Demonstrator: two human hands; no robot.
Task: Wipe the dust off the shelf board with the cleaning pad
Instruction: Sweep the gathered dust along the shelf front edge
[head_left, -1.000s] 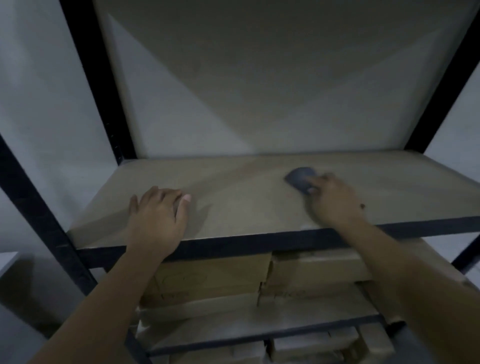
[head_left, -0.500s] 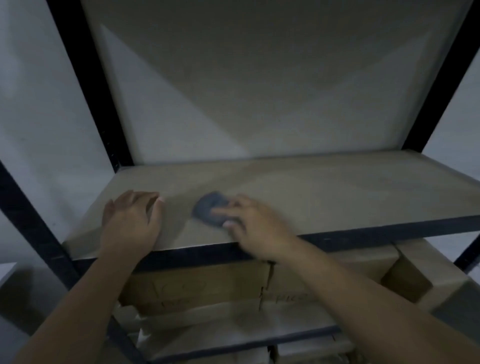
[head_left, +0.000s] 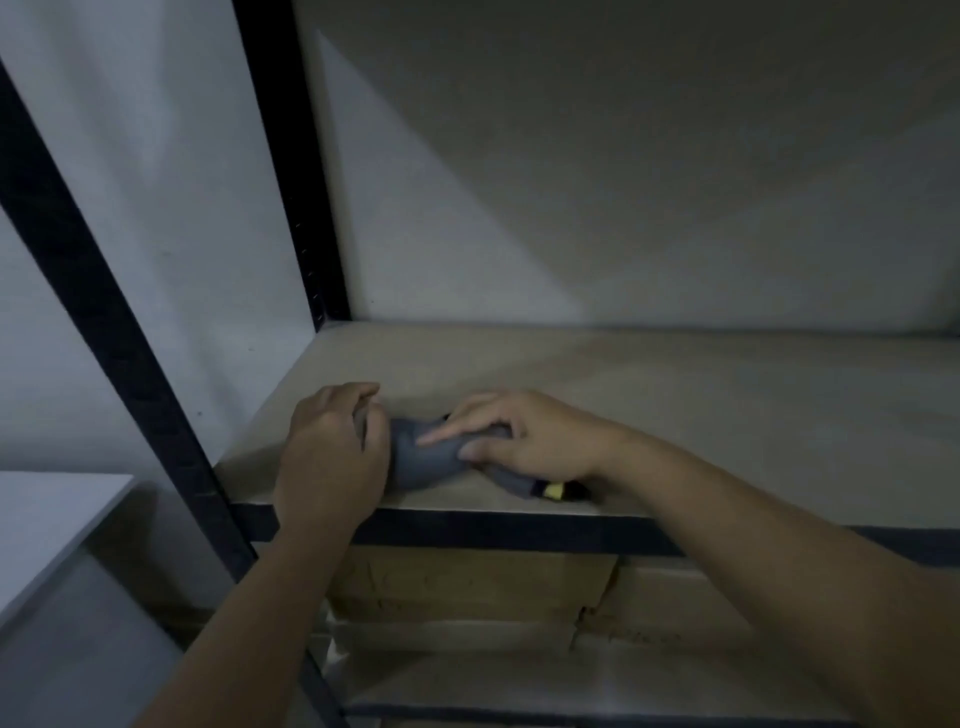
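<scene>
Nearest the camera, two bare forearms reach up and in from the bottom edge, over stacked tan cardboard boxes (head_left: 467, 587) sitting on the lower shelf level. Above them runs the black metal front rail (head_left: 498, 530) of the rack, and just past it lies the pale beige dusty shelf board (head_left: 701, 415). At the board's front-left corner sits the dark grey soft cleaning pad (head_left: 428, 460), rounded and bulging like a stuffed cloth, with a small yellow-and-black tag or end poking out at its right side near the front edge. The left hand (head_left: 332, 452) cups the pad's left end, fingers curled over against it, grasping it. The right hand (head_left: 524, 441) grips the pad from the right, index finger laid straight across the top and thumb pressed into the near side. Pad rests on the board, between both hands, close to the rail. Left of the hands a black perforated metal upright (head_left: 119, 332) slants up; a second black rear post (head_left: 296, 171) stands at the back corner. A white flat surface (head_left: 47, 519) shows at far left. Behind is a grey-white wall (head_left: 623, 156) with angled shadows.
</scene>
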